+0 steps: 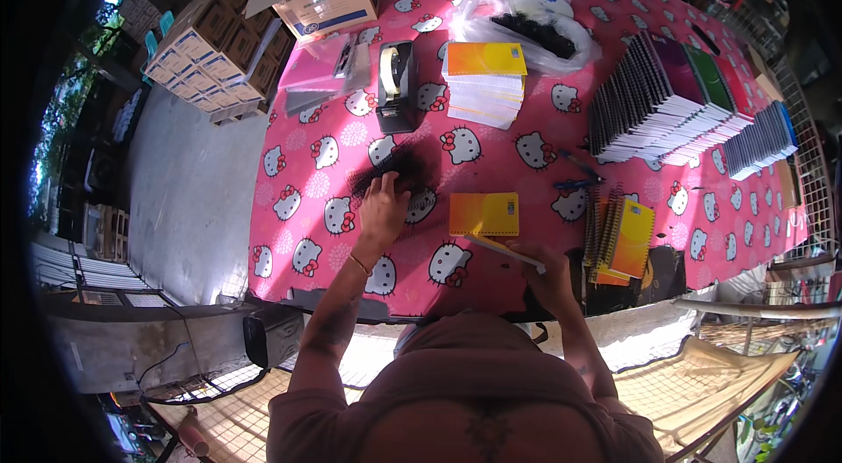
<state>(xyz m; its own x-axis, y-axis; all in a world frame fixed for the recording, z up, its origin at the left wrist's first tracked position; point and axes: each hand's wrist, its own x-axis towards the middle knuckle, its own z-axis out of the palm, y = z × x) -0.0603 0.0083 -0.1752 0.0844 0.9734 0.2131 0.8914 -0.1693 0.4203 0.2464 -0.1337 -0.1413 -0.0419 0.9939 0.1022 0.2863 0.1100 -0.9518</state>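
On pink cloth, right hand fingers clamp a white strip — long axis pointing up-left.

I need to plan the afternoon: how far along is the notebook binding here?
Done: rows of bound notebooks and a small spiral-bound pile. In hand: left hand reaches into the black coils; right hand holds an unbound pad. Left: the yellow-topped stack and a loose yellow pad.

A dark, tangled heap of black binding coils lies on the pink bench, under the fingers of the left hand. The right hand holds a flat pale stack of pages, probably loose sheets, tilted at the bench's near edge.
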